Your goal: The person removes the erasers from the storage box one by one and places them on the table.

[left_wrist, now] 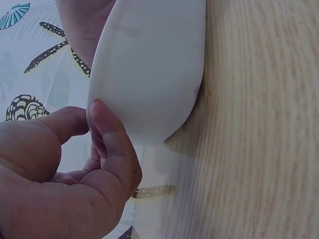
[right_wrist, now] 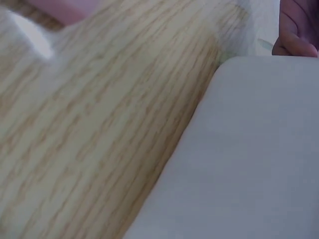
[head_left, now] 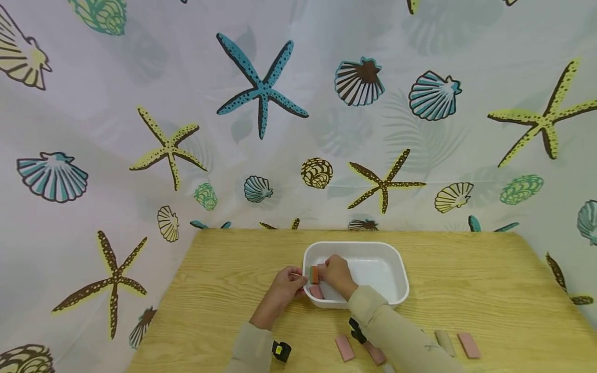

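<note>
White tub: shallow, rectangular with rounded corners, upright on the worktop, near its far-centre. Small blocks, one orange beside one green, stand on edge at the tub's near-left rim, held between both hands. One pink block lies inside the tub at that same corner, just below them.
</note>
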Demonstrator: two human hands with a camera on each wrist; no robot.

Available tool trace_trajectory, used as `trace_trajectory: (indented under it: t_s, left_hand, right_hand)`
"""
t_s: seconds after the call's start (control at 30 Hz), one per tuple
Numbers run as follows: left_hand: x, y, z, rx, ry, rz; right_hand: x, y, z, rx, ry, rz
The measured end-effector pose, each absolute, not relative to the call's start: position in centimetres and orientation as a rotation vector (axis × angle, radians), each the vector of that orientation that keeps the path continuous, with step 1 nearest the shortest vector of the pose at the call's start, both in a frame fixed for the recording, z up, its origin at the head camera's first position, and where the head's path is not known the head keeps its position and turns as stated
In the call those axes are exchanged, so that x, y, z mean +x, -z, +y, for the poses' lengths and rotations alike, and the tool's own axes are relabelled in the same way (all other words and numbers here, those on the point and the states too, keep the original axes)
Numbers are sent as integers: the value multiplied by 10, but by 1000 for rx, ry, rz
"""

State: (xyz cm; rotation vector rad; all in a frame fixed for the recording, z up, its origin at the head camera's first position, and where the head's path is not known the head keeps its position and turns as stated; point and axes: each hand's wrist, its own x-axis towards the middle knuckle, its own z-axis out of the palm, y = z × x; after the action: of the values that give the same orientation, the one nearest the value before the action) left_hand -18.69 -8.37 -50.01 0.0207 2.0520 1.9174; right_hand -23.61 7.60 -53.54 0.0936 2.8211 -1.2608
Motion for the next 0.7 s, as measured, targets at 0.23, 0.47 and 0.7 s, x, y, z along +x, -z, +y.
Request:
trace_trajectory:
  t_s: [0.23,0.47,0.7]
  left_hand:
    - [-185,498,-84,8,-1921,2044]
    - [-197,515,-84,-16,-1918,2047]
    - [-205,536,-85,-46,-1908,2063]
  right_hand:
    - [-234,533,77,124,1258,2810]
    - [-236,524,90,150,1285,2705]
    - [-226,514,117,185,1533,2481]
